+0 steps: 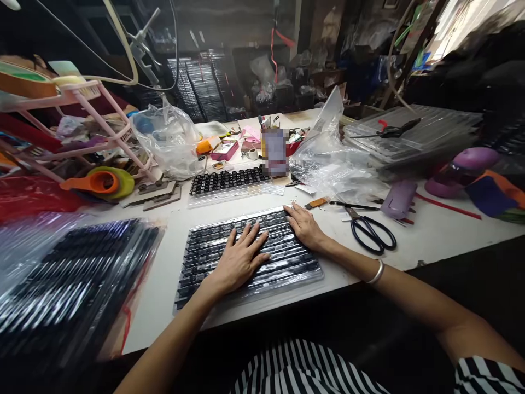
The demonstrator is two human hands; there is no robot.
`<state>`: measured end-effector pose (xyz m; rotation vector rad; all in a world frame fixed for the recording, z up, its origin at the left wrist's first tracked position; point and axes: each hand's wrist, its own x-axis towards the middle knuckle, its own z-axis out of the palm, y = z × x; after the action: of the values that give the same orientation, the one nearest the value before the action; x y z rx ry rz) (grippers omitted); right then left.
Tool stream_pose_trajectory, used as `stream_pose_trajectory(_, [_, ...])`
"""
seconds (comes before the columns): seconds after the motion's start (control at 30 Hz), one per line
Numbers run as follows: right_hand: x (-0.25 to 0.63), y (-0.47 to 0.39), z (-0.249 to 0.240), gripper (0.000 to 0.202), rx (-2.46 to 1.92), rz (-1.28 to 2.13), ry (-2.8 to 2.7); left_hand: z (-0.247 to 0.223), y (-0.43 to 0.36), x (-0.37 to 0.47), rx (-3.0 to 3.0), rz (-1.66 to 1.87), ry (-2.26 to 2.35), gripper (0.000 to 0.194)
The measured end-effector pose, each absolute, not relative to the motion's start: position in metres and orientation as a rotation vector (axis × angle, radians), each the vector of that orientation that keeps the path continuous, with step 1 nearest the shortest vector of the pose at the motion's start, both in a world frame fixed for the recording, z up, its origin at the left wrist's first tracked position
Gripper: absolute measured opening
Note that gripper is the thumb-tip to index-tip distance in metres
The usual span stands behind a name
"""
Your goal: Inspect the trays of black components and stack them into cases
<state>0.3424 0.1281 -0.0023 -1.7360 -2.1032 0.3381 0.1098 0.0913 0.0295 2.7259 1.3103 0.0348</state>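
A clear plastic tray (262, 287) with rows of black parts lies flat on the white table in front of me. My left hand (240, 257) rests on the middle of it, palm down with fingers spread. My right hand (304, 225) lies at the tray's far right corner, fingers stretched out over the edge. Neither hand grips anything. Beyond it, a second clear tray (229, 196) carries small black pieces in rows. A pair of scissors (371, 232) with dark handles is to the right of my right hand.
A stack of black-filled trays (98, 273) stands at the left. Behind it is a pink rack (109, 128) with an orange tape roll (100, 183). Clear bags (168, 137), a phone-like device (275, 153), a stack of clear trays (414, 137) and a purple bottle (461, 169) crowd the back and right.
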Motion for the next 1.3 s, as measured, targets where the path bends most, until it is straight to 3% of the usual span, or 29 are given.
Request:
stream_pose_trajectory(0.2, [0.345, 0.13, -0.004, 0.047, -1.699, 0.367, -2.07, 0.032, 0.092, 0.122, 2.676, 0.012, 1.315, 0.067])
stream_pose_trajectory(0.57, [0.345, 0.129, -0.006, 0.044, -1.657, 0.346, -1.997, 0.03, 0.092, 0.147, 2.743, 0.062, 1.271, 0.054])
stream_pose_trajectory(0.8, [0.346, 0.13, -0.005, 0.044, -1.66, 0.366, -2.007, 0.026, 0.097, 0.164, 2.711, 0.102, 1.334, 0.059])
stream_pose_trajectory(0.93, [0.354, 0.124, -0.004, 0.046, -1.604, 0.393, -2.097, 0.024, 0.099, 0.122, 2.634, 0.141, 1.448, 0.06])
stream_pose_trajectory(1.13, [0.36, 0.106, -0.003, 0.045, -1.492, 0.386, -2.188, 0.014, 0.067, 0.005, 2.289, 0.361, 1.965, 0.062])
stream_pose_trajectory(1.3, [0.369, 0.079, -0.004, 0.053, -1.332, 0.374, -2.307, 0.015, 0.017, -0.026, 2.142, 0.488, 1.896, 0.054])
